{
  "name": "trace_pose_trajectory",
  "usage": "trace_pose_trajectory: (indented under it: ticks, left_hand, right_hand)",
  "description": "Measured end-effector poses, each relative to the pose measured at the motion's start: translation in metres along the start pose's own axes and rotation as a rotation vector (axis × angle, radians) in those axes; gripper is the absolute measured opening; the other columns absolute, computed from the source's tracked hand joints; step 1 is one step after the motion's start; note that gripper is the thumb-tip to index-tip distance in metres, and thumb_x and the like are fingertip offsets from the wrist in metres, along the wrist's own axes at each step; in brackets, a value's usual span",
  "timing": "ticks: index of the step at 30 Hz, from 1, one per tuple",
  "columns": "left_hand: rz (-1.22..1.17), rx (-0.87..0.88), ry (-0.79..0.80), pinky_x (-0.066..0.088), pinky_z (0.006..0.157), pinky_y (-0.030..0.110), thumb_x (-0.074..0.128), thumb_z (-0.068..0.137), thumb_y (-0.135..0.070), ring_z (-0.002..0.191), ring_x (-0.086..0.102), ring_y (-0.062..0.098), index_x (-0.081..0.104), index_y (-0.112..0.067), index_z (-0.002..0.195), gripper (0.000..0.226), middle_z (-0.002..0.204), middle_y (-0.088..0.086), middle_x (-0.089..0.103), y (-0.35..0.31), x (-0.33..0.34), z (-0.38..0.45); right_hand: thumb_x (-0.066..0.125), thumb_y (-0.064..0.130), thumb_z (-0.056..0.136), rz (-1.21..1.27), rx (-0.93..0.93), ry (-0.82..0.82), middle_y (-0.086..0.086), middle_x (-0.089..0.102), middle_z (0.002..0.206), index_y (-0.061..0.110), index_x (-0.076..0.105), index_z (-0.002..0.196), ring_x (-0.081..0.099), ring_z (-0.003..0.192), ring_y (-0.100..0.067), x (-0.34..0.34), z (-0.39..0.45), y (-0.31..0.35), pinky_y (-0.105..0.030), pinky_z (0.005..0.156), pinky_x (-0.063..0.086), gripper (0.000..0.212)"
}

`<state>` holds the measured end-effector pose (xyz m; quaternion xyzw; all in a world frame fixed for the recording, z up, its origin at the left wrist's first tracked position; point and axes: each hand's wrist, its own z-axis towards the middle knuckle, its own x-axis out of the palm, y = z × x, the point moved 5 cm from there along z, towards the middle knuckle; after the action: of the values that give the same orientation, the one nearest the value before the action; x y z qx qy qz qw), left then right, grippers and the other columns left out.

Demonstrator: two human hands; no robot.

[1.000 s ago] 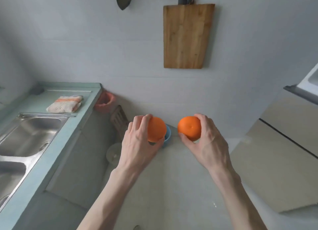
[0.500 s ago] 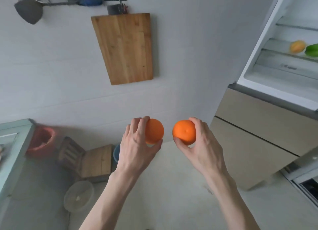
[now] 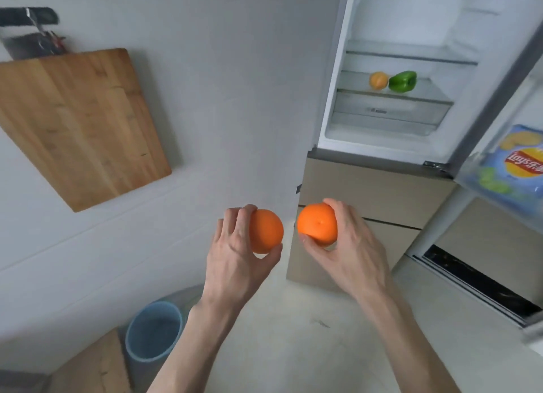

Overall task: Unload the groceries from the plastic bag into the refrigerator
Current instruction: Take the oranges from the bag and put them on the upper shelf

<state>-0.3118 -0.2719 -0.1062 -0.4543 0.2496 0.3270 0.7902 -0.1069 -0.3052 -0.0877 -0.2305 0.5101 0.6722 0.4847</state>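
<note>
My left hand [image 3: 235, 260] grips one orange [image 3: 266, 231] and my right hand [image 3: 349, 251] grips a second orange [image 3: 317, 223]; both are held up side by side at mid-frame. The refrigerator [image 3: 329, 134] stands open at the upper right. On one of its glass shelves lie a yellow-orange pepper [image 3: 378, 80] and a green pepper [image 3: 403, 81]. A blue bag of crisps [image 3: 517, 163] sits in the open door's rack at the right edge. The plastic bag is out of view.
A wooden cutting board [image 3: 79, 122] hangs on the white wall at left. A blue bin [image 3: 152, 331] and a wooden stool [image 3: 94, 366] stand on the floor at lower left. The fridge's beige lower drawers [image 3: 367, 187] are closed.
The view has swung right: the sink and counter are gone and the open refrigerator now fills the upper right. Both hands still hold their oranges in the same pose.
</note>
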Motion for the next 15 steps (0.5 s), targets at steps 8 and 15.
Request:
trace_pose_trajectory:
  ticks: [8, 15]
  left_hand:
    - [-0.091, 0.125, 0.093, 0.054, 0.077, 0.04, 0.084, 0.074, -0.043, 0.102, 0.055, 0.024, 0.052, -0.022, 0.129, 0.067, 0.122, -0.003, 0.054, -0.045, 0.073, 0.051]
    - [-0.105, 0.186, 0.113, 0.053, 0.074, 0.038, 0.081, 0.073, -0.047, 0.1, 0.056, 0.021, 0.052, -0.024, 0.128, 0.067, 0.119, -0.006, 0.053, -0.091, 0.141, 0.106]
  right_hand:
    - [0.068, 0.066, 0.083, -0.061, 0.19, -0.07, 0.006, 0.056, 0.137, 0.031, 0.043, 0.142, 0.062, 0.114, -0.023, -0.023, 0.023, -0.073, -0.034, 0.08, 0.05, 0.073]
    - [0.07, 0.067, 0.081, -0.009, 0.288, -0.099, 0.007, 0.059, 0.132, 0.032, 0.048, 0.137, 0.063, 0.11, -0.023, -0.038, 0.068, -0.146, -0.034, 0.078, 0.049, 0.069]
